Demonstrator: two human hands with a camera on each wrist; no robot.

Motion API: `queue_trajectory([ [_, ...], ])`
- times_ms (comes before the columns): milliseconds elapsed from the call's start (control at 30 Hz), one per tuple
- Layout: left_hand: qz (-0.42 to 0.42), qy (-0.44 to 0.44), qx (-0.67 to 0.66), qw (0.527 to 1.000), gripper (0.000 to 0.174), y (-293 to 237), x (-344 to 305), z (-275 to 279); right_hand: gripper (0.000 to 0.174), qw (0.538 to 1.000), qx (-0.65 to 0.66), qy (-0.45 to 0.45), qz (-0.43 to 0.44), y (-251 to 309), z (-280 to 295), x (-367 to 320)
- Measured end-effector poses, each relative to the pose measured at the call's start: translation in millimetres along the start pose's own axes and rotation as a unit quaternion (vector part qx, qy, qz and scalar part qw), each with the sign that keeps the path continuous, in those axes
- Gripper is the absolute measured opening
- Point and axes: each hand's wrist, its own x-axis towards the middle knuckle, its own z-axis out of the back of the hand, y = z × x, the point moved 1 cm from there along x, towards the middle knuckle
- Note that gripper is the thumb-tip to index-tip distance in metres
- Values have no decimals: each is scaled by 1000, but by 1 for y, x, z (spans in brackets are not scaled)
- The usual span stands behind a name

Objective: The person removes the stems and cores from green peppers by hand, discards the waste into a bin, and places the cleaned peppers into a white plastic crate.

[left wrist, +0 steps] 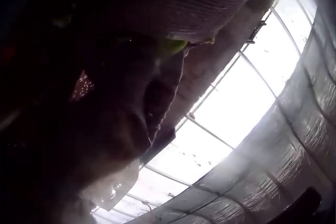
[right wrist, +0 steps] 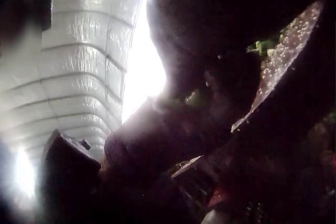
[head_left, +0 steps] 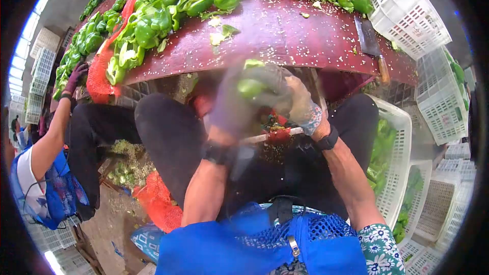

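Both gloved hands meet over the lap, just below the table's near edge, blurred in the head view. The left hand (head_left: 227, 101), in a purple glove, grips a green pepper (head_left: 251, 88). From the other side the right hand (head_left: 300, 101), in a pale glove with a patterned cuff, has its fingers curled on the same pepper; its fingertips are blurred. Dark shapes of the hands fill much of both wrist views, where a bit of green pepper (left wrist: 174, 46) shows under the ribbed glove in the left wrist view.
Piled peppers (head_left: 147, 25) and scattered seeds lie on the red table (head_left: 285, 35). A cleaver (head_left: 368, 36) rests at its right, near white crates (head_left: 407, 12). A crate of peppers (head_left: 402, 147) stands by the right knee. Another person's gloved hand (head_left: 77, 75) is at the left.
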Motion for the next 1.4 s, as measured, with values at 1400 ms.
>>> queue_trajectory([
  [1400, -175, -176, 320, 914, 29, 3, 5, -9, 22, 991, -104, 30, -82, 9, 14, 17],
])
